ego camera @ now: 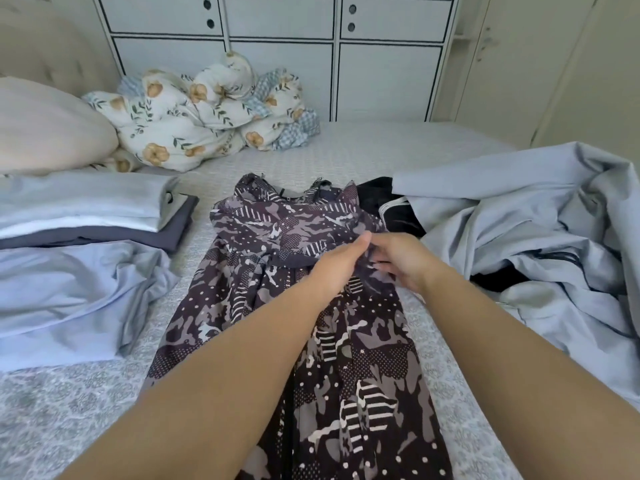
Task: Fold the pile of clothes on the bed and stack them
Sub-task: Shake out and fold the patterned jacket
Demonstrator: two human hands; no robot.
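Both the left hand [341, 263] and right hand [398, 259] are pinching the thin, limp dress [277, 237] at centre frame, where gripping its edges looks best.

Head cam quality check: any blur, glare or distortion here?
Head view: soft even daylight, no glare; wide-angle bend at the cabinet lines; slight blur on both hands, left and right, pinching the dress; dress print stays sharp.

Soft daylight fills the room. Beyond the hands, a white panelled wardrobe [277, 53] with dark round pulls spans the wall. A cream tufted headboard [52, 46] stands far left, cream doors [540, 71] far right.
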